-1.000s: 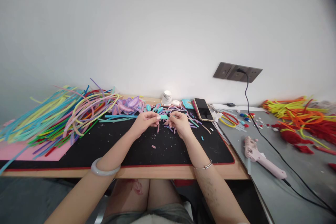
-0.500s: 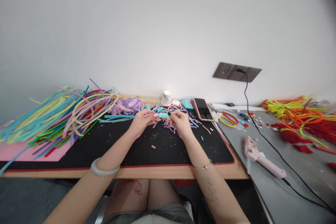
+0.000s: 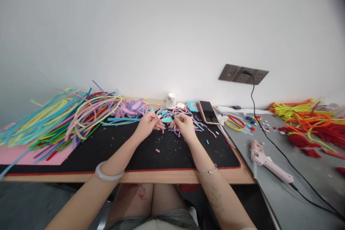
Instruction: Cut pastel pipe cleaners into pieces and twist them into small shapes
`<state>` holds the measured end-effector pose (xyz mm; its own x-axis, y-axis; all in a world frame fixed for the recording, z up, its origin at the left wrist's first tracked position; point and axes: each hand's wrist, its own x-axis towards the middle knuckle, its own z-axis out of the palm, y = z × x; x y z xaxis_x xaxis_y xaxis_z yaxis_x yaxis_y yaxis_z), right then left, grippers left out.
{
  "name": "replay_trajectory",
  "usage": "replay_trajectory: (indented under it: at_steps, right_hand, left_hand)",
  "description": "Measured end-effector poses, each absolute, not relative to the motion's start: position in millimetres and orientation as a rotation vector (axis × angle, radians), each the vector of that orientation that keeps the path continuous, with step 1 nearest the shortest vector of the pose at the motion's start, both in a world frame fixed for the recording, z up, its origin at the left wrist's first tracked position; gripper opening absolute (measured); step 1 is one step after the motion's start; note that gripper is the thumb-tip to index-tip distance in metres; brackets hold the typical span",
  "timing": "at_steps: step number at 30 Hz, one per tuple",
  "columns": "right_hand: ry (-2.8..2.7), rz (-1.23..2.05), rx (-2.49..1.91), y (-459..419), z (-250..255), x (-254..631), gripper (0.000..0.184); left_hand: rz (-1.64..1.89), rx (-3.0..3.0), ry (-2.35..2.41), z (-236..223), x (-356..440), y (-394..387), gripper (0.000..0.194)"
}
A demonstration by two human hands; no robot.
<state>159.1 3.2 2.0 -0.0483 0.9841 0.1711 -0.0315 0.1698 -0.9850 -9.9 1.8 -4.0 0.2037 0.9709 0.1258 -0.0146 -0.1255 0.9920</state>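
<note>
Between my two hands, just above the black mat, is a small flat turquoise piece [image 3: 167, 119] that looks like shaped pipe cleaner. My left hand [image 3: 147, 125] pinches its left end with thumb and forefinger. At the opposite end, my right hand [image 3: 184, 125] grips it between dark-nailed fingertips. Behind my hands lie finished-looking turquoise loops [image 3: 161, 110] and short purple and pink pipe cleaner pieces [image 3: 198, 125], partly hidden by my fingers. Several long turquoise pipe cleaners [image 3: 121, 121] lie left of my left hand.
A heap of long coloured pipe cleaners [image 3: 75, 115] covers the mat's left side. A white cup [image 3: 171, 100] and a phone [image 3: 208, 111] stand at the back. On the grey table at right are a pink glue gun [image 3: 272, 169], its black cord [image 3: 280, 143] and red-orange pipe cleaners [image 3: 309, 115].
My left hand has turned slightly, its fingers shifting on the turquoise piece. More of the piece shows between my hands. My right hand has barely moved.
</note>
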Motion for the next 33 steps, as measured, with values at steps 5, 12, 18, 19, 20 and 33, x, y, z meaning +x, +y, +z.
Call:
replay_trajectory:
  at_steps: [5, 12, 18, 19, 20, 33]
  right_hand:
    - [-1.381, 1.068, -1.032, 0.4, 5.3, 157.8, 0.01]
    - [-1.455, 1.022, -1.0, 0.1, 5.0, 158.8, 0.009]
    - [-1.428, 0.986, -1.013, 0.9, 5.8, 160.9, 0.009]
    - [-1.423, 0.981, -1.015, 1.3, 5.7, 161.5, 0.008]
    - [-1.422, 0.975, -1.017, 1.6, 5.6, 162.1, 0.007]
    - [-1.46, 1.002, -0.989, 1.6, 5.5, 162.5, 0.01]
  left_hand:
    - [1.131, 1.467, 1.033, -6.5, -11.0, 2.4, 0.027]
    - [1.151, 1.468, 0.982, -6.8, -10.7, 0.9, 0.027]
    - [1.141, 1.4, 1.012, -4.9, -12.9, 2.2, 0.028]
    - [1.14, 1.441, 1.044, -4.7, -14.0, 2.9, 0.028]
    - [1.153, 1.498, 1.076, -4.6, -15.1, 3.4, 0.029]
    - [0.986, 1.353, 1.048, -4.6, -13.6, 0.5, 0.032]
